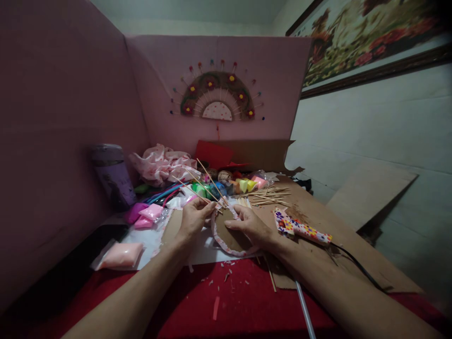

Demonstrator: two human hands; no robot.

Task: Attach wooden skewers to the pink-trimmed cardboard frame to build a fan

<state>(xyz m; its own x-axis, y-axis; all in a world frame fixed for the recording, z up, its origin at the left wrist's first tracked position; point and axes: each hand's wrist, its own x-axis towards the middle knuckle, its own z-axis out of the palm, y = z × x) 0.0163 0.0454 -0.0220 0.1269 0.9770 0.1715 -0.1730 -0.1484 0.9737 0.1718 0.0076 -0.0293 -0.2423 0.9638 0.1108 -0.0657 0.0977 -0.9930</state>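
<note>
My left hand (192, 217) is closed, its thumb and fingers pinched on a thin wooden skewer (203, 184) at the rim of a cardboard piece. My right hand (252, 227) grips that rounded cardboard piece (231, 239) from the right, thumb on its brown face. Pink-and-white patterned fabric wraps its edge. A few skewers fan up and leftward from its top edge; whether all are fixed there I cannot tell. To the right of my right hand lies a flower-patterned glue gun (303, 230) with a black cord.
Loose skewers (270, 195) lie behind my right hand. Pink clay packets (122, 255), a purple tumbler (112, 176) and crumpled fabric (162, 165) stand to the left. A clear glue stick (304, 308) and scraps are on the red cloth (183, 306). A decorated fan (217, 96) hangs behind.
</note>
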